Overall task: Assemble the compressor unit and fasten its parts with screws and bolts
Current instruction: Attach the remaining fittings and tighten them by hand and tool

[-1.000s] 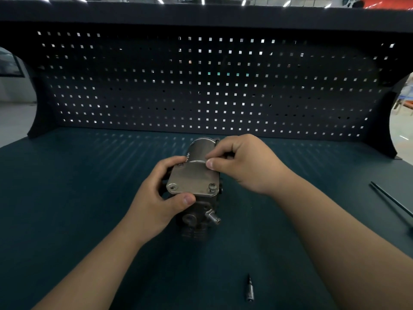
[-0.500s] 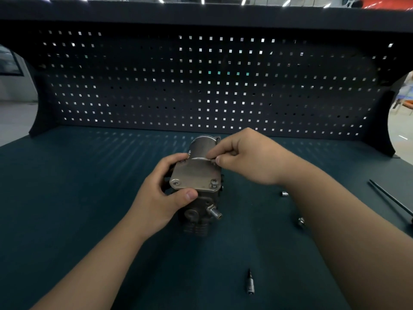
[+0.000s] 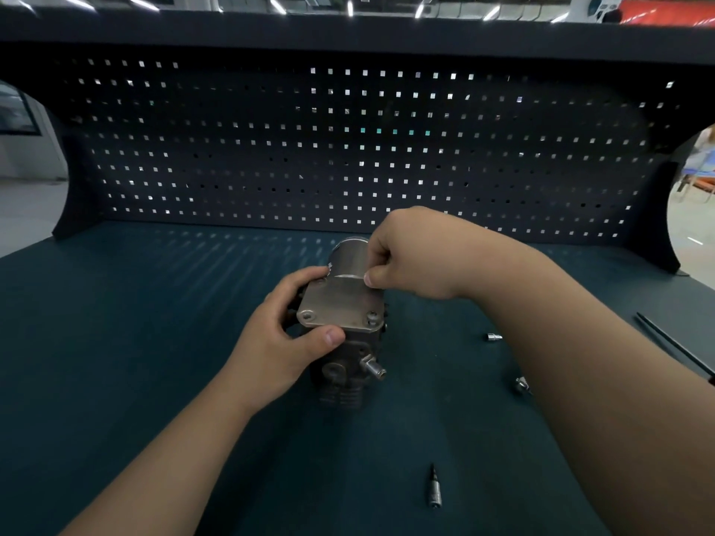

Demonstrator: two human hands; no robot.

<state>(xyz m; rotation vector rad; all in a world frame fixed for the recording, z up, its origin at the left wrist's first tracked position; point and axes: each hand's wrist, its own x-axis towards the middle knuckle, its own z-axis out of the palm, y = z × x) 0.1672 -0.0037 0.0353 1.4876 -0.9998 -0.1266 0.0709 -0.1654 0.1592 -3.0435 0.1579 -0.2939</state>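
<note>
A grey metal compressor unit (image 3: 344,365) stands on the dark green bench. A flat cover plate (image 3: 338,303) lies on its top, with bolt heads at its two near corners. My left hand (image 3: 286,334) grips the unit from the left, thumb on the plate's near edge. My right hand (image 3: 410,257) reaches over from the right, and its thumb and curled fingers pinch something small at the plate's far right corner. My fingers hide that small piece. A cylinder (image 3: 350,257) sticks out behind the plate.
Two small bolts (image 3: 494,336) (image 3: 521,384) lie on the bench (image 3: 154,342) to the right of the unit. A driver bit (image 3: 433,487) lies near the front. A thin black rod (image 3: 673,348) lies at the right edge. A dark pegboard (image 3: 348,148) closes the back.
My right hand has lifted and turned at the plate's far right corner, wrist rising. With the forearm raised, the two bolts on the bench came into view. My left hand keeps its hold.
</note>
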